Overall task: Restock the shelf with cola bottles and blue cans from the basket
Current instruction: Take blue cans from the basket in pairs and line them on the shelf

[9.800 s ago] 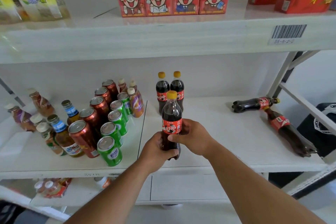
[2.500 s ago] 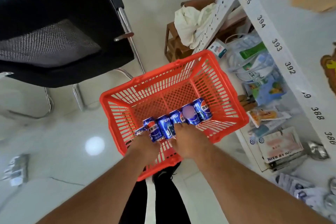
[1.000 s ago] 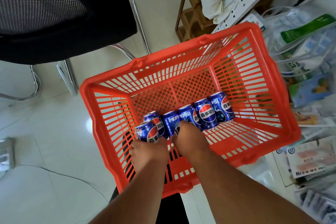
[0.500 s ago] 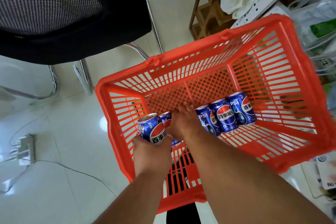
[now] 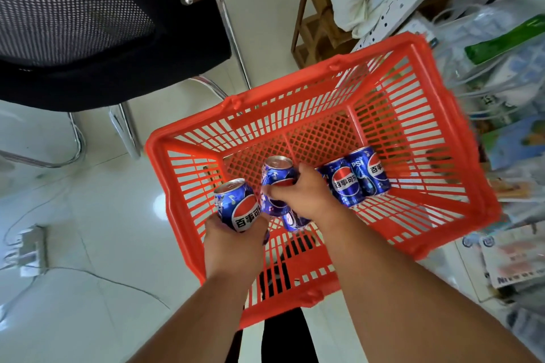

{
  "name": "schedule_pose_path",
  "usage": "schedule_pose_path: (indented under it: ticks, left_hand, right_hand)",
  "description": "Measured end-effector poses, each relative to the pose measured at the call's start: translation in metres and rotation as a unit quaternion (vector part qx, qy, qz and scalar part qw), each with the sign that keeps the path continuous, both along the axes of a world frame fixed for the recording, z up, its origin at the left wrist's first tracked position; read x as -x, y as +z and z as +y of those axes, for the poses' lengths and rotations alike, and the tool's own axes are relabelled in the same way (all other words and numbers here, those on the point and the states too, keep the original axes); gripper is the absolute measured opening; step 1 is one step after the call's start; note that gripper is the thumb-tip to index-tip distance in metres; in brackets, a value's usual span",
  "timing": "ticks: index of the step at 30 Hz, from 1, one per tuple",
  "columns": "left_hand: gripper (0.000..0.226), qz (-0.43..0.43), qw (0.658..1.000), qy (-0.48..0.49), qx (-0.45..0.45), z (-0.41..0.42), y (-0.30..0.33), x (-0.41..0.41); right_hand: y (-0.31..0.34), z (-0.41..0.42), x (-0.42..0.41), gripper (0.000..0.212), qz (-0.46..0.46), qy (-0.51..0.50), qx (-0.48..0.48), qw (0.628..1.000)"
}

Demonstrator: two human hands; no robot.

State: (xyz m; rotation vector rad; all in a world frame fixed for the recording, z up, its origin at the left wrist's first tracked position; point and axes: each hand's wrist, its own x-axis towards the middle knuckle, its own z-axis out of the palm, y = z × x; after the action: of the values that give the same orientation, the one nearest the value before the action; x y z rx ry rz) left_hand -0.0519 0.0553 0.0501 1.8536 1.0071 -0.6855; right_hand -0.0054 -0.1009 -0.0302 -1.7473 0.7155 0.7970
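Cans, blue: one (image 5: 237,207) clasped in our left hand (image 5: 234,240) at the orange basket's (image 5: 188,230) near-left rim; a second (image 5: 277,183) gripped by our right hand (image 5: 306,196) above the basket floor. Two more (image 5: 343,186) lay side by side beyond, and another (image 5: 293,221) showed beneath the right hand. Black chair (image 5: 88,23) stood left; packaged goods (image 5: 501,74) lay right.

each hand (image 5: 236,240) (image 5: 305,197) grips blue can (image 5: 237,205) (image 5: 277,178) above basket (image 5: 472,186)
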Motion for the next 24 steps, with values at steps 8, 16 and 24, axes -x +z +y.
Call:
schedule_pose_path:
  ticks: [8,16,24]
  left_hand:
    - [0.033,-0.063,0.987,-0.132,0.073,-0.007,0.073,-0.014]
    - [0.042,-0.092,0.939,-0.274,0.185,-0.026,0.188,-0.026]
    - [0.042,-0.133,0.851,-0.44,0.254,-0.044,0.277,-0.034]
  right_hand:
    - [0.093,-0.05,0.018,0.064,-0.022,-0.178,-0.071,0.981]
    - [0.24,-0.086,0.073,0.062,-0.108,-0.255,-0.085,0.957]
    - [0.359,-0.063,0.147,0.071,-0.163,-0.386,-0.042,0.907]
